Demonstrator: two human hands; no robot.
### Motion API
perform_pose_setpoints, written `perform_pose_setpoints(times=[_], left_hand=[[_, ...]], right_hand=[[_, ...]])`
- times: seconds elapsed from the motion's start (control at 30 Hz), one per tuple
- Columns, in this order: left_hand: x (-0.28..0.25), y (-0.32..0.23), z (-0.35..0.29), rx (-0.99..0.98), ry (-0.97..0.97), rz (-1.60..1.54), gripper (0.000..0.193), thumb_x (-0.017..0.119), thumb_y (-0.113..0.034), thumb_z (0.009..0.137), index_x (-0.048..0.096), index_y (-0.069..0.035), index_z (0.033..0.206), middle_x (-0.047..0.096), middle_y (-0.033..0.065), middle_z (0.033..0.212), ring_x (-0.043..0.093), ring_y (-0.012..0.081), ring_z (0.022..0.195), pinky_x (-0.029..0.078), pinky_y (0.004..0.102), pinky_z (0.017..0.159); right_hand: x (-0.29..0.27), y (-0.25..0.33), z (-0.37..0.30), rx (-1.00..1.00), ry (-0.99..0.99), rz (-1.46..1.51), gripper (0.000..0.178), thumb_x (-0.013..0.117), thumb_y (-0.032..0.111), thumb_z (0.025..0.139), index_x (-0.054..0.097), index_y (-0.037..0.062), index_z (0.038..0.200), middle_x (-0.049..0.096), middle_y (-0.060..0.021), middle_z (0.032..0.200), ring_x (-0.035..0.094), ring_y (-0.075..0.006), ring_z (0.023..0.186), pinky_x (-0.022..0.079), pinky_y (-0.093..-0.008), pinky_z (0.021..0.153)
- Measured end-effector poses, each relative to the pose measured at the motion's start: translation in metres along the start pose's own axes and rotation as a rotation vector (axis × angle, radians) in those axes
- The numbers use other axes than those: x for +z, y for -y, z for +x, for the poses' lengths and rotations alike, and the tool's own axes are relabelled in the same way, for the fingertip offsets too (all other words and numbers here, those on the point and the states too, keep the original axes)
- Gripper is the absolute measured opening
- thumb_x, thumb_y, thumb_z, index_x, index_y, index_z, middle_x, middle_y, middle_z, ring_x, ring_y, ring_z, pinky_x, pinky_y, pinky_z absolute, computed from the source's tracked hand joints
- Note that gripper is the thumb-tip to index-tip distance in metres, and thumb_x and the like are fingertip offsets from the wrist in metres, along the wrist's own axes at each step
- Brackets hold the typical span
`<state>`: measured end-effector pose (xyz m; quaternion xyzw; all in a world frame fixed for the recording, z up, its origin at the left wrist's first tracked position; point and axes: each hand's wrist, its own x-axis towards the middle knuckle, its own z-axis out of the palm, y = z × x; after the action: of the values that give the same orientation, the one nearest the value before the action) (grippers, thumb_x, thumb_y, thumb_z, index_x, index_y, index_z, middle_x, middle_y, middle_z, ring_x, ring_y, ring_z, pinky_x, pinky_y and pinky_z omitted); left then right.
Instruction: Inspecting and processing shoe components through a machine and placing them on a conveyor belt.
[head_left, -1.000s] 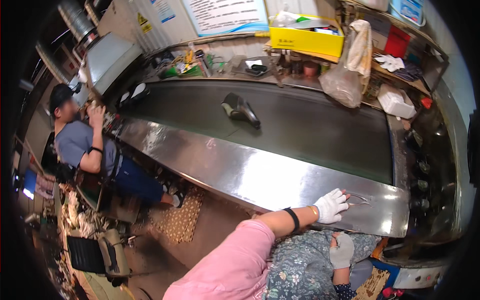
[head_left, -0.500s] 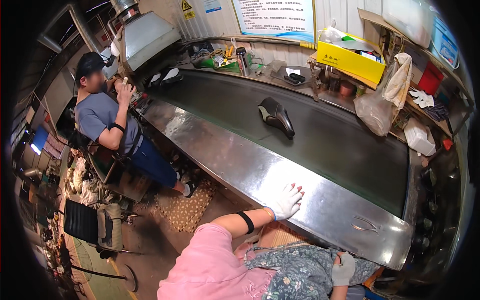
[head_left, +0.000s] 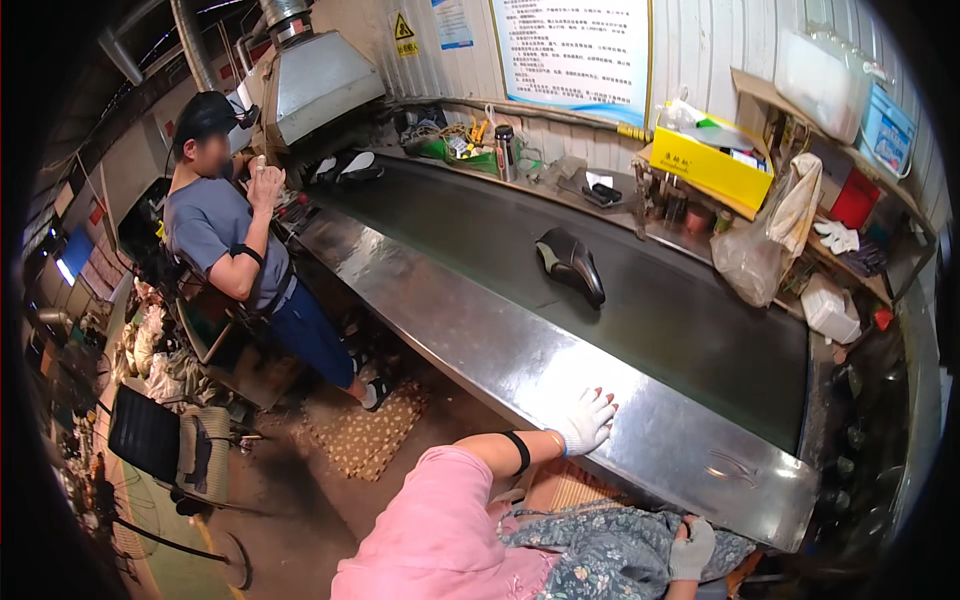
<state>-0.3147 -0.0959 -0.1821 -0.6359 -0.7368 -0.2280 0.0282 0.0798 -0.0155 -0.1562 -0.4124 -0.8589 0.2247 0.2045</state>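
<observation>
Both our white-gloved hands show: our left hand (head_left: 587,421) lies flat, fingers spread, on the shiny steel ledge (head_left: 480,330) beside the dark conveyor belt (head_left: 650,290) (arm outstretched); our right hand (head_left: 692,548) rests curled on flowered fabric (head_left: 610,555). Well apart lies a black shoe upper (head_left: 572,264).

A: Which parts of the right hand (head_left: 692,548) are obscured?
B: Its forearm is cut off by the lower edge.
A: And the yellow box (head_left: 708,166)?
B: Contents too small to identify; shelf items beside it likewise.
</observation>
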Motion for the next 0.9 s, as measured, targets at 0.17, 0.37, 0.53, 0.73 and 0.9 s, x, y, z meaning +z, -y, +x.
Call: perform_pose_setpoints(times=[0.17, 0.37, 0.53, 0.73, 0.9], left_hand=[[0.011, 0.005, -0.001, 0.007, -0.029, -0.001, 0.047, 0.060, -0.026, 0.086, 0.059, -0.002, 0.126, 0.052, 0.0210, 0.137, 0.044, 0.0442, 0.129, 0.031, 0.0548, 0.112], [0.007, 0.005, -0.003, -0.016, 0.014, 0.020, 0.049, 0.055, -0.031, 0.089, 0.058, -0.002, 0.129, 0.053, 0.0208, 0.137, 0.043, 0.0429, 0.131, 0.031, 0.0535, 0.112], [0.000, 0.003, -0.004, 0.019, -0.011, 0.064, 0.048, 0.056, -0.029, 0.090, 0.058, -0.002, 0.129, 0.054, 0.0219, 0.136, 0.047, 0.0433, 0.127, 0.032, 0.0525, 0.111], [-0.001, 0.001, -0.003, -0.015, 0.083, 0.102, 0.051, 0.051, -0.034, 0.092, 0.054, -0.002, 0.133, 0.051, 0.0214, 0.139, 0.042, 0.0432, 0.132, 0.029, 0.0526, 0.114], [-0.001, 0.003, -0.004, -0.018, 0.085, 0.065, 0.051, 0.050, -0.034, 0.093, 0.054, -0.002, 0.133, 0.051, 0.0217, 0.138, 0.042, 0.0431, 0.132, 0.029, 0.0525, 0.114]], right_hand=[[-0.015, -0.021, -0.012, 0.285, -0.396, -0.223, 0.034, 0.065, 0.008, 0.084, 0.064, -0.0047, 0.115, 0.061, -0.0226, 0.127, 0.054, -0.0378, 0.124, 0.039, -0.0433, 0.108], [-0.042, 0.016, -0.059, 0.286, -0.631, -0.551, 0.032, 0.059, 0.014, 0.093, 0.066, -0.0046, 0.119, 0.071, -0.0181, 0.113, 0.065, -0.0346, 0.105, 0.050, -0.0422, 0.095], [-0.053, 0.046, -0.095, 0.368, -0.568, -0.572, 0.032, 0.057, 0.015, 0.094, 0.066, -0.0043, 0.118, 0.070, -0.0182, 0.113, 0.065, -0.0351, 0.105, 0.050, -0.0429, 0.095], [-0.063, 0.041, -0.112, 0.416, -0.547, -0.579, 0.032, 0.055, 0.016, 0.095, 0.066, -0.0039, 0.118, 0.070, -0.0184, 0.113, 0.065, -0.0356, 0.104, 0.049, -0.0437, 0.094], [-0.071, 0.031, -0.128, 0.470, -0.525, -0.598, 0.032, 0.053, 0.016, 0.095, 0.065, -0.0035, 0.118, 0.070, -0.0185, 0.113, 0.065, -0.0360, 0.104, 0.049, -0.0443, 0.094]])
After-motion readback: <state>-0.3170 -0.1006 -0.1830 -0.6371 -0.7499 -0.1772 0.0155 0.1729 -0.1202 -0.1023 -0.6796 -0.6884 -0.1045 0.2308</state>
